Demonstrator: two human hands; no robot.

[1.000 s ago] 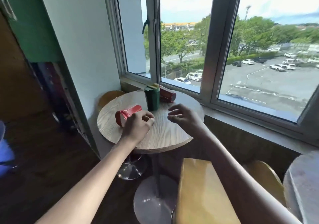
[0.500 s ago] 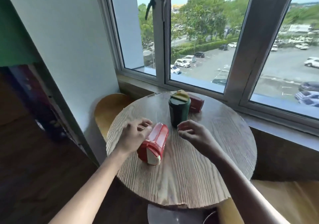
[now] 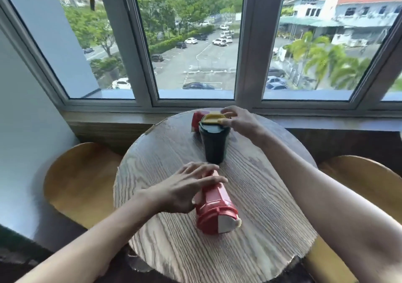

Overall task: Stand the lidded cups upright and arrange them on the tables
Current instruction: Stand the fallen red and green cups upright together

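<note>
A red lidded cup (image 3: 215, 210) lies on its side near the middle of the round wooden table (image 3: 265, 200), lid end toward me. My left hand (image 3: 182, 191) lies over its body, fingers across the top and thumb at its side. A dark green cup (image 3: 214, 145) with a yellow lid (image 3: 212, 117) stands upright farther back. Behind it a second red cup (image 3: 196, 119) lies on its side, mostly hidden. My right hand (image 3: 241, 121) reaches past the green cup, fingers apart, fingertips at the yellow lid's rim.
The table stands against a wooden sill (image 3: 113, 128) under a wide window. Two yellow wooden chair seats flank it, one at the left (image 3: 80, 178) and one at the right (image 3: 365, 180). A white wall (image 3: 21, 130) closes off the left side.
The view has moved closer over the table. My left hand turned the near red cup and now lies over it. My right hand went from the table's middle to the green cup's lid.
</note>
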